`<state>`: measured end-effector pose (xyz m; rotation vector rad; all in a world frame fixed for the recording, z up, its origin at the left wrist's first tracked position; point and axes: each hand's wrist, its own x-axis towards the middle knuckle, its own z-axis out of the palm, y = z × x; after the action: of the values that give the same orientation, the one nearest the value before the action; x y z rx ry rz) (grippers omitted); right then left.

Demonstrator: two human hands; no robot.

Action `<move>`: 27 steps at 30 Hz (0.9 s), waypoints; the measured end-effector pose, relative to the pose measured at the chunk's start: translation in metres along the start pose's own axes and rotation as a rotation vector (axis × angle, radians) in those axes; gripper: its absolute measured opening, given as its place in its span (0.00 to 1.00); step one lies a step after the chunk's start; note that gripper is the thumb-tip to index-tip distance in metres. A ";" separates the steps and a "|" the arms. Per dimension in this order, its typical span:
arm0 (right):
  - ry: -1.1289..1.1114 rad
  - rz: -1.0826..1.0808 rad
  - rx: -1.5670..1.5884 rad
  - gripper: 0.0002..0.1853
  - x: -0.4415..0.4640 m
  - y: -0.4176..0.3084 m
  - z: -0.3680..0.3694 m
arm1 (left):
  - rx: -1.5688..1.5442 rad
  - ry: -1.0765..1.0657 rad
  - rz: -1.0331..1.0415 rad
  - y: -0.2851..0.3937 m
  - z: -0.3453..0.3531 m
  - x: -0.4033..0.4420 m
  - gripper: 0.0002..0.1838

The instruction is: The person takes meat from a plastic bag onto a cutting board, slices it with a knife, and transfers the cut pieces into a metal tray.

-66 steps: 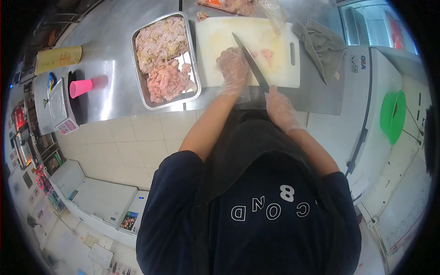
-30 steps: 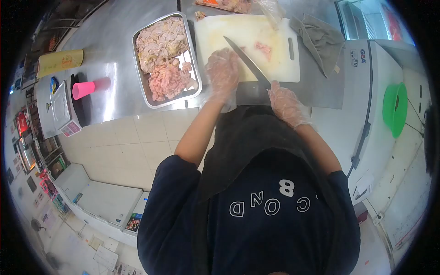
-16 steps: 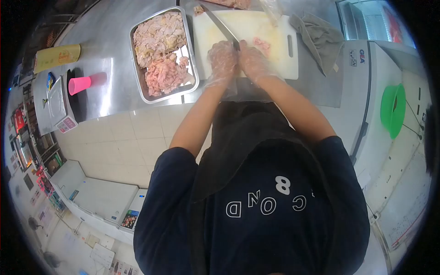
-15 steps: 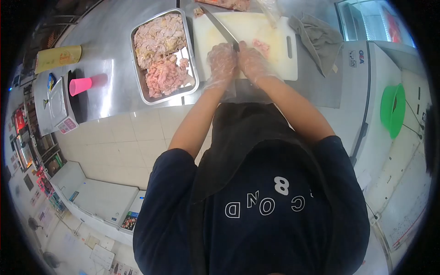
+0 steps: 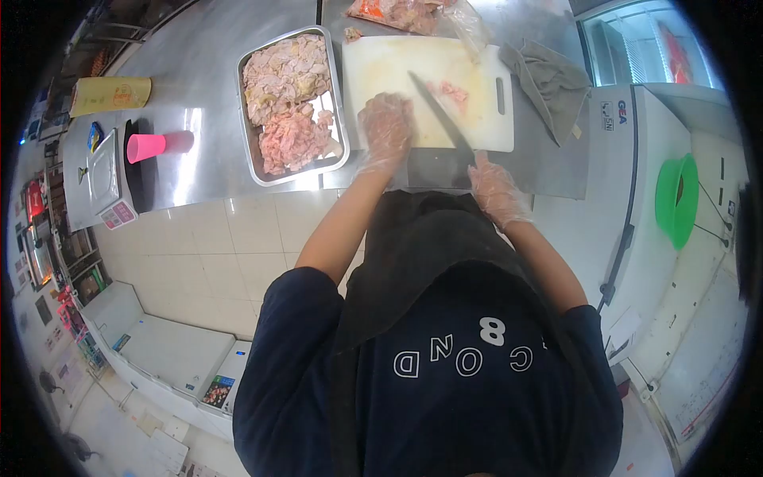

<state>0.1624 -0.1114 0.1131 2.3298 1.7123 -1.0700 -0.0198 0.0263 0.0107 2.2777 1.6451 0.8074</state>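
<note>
My right hand (image 5: 497, 189), in a clear plastic glove, grips a knife (image 5: 442, 113) by its handle near the front edge of the table. The blade slants away to the left across the white cutting board (image 5: 377, 60). My left hand (image 5: 387, 127), gloved too, rests at the left part of the board with its fingers curled; whatever lies under them is hidden. A small pile of pink chopped meat (image 5: 454, 95) lies on the board, right of the blade. Left of the board stands a metal tray (image 5: 340, 119) with pale meat pieces (image 5: 286, 67) and pinker pieces (image 5: 292, 141).
Behind the board lies a plastic bag of meat (image 5: 401, 14). A grey cloth (image 5: 547, 89) lies at the board's right edge. Further left are a pink cup (image 5: 146, 147), a scale (image 5: 105, 176) and a yellow packet (image 5: 111, 95). A white freezer (image 5: 588, 222) adjoins the table's right side.
My right hand has drawn back toward me and to the right with the knife, away from my left hand. The left hand stays at about the same place on the board.
</note>
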 end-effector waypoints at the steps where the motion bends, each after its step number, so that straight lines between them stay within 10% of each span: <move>1: 0.053 0.031 -0.011 0.14 0.004 0.002 0.000 | 0.017 -0.032 -0.025 0.003 -0.008 -0.003 0.13; 27: -0.044 -0.177 -0.015 0.09 0.073 -0.092 0.000 | -0.074 -0.129 -0.059 0.009 -0.010 -0.047 0.10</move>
<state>0.0939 -0.0165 0.1043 2.1617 1.9332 -1.1207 -0.0289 -0.0214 0.0092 2.1715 1.5908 0.6815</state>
